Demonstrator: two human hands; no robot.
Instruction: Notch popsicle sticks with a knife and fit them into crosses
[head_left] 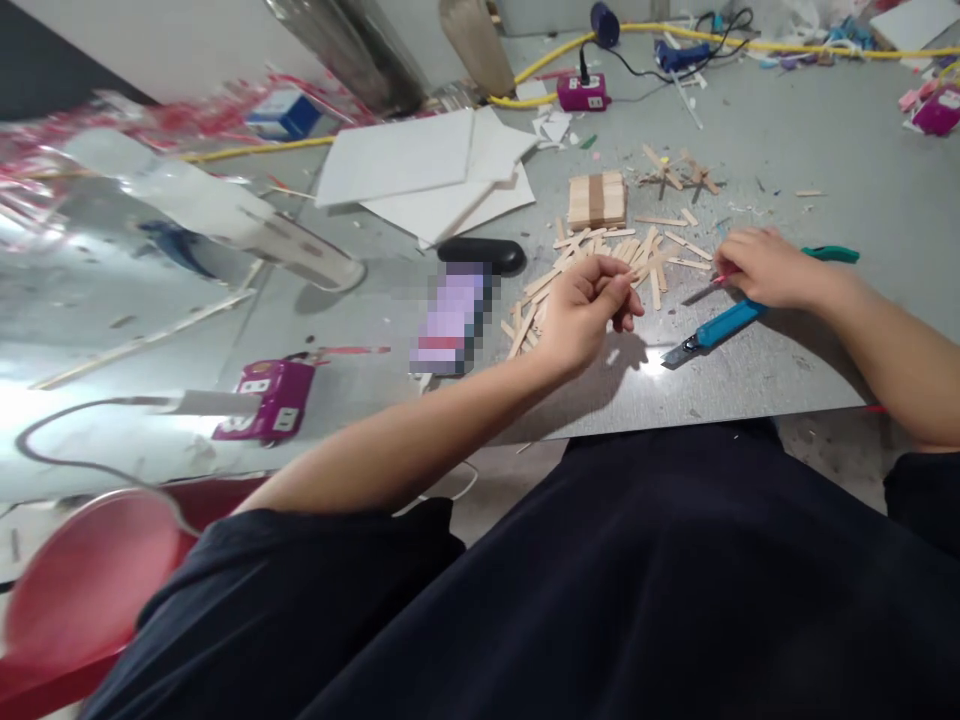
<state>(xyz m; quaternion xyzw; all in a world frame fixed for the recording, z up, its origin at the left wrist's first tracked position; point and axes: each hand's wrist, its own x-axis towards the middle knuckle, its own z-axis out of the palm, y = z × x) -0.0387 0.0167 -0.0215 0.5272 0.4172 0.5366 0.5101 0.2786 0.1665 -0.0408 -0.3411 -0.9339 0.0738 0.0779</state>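
Observation:
My left hand [589,312] is closed in a pinch on a small cross of wooden craft sticks [655,266], raised over the scattered pile. Below and beside it lie many loose craft sticks [541,285]. My right hand [769,265] has its fingers closed around a thin tool with a red handle and a grey blade [703,291]; its exact kind is unclear. Just under that hand, a blue utility knife [724,328] rests on the table, blade out toward the left. A green handle [831,254] pokes out behind the right wrist.
A banded bundle of craft sticks [597,202] stands behind the pile, near star-shaped stick pieces [667,172]. Left are a phone [450,318], a black case [480,255], white boards [397,158] and a purple power adapter [276,400]. The table's front edge runs close to my lap.

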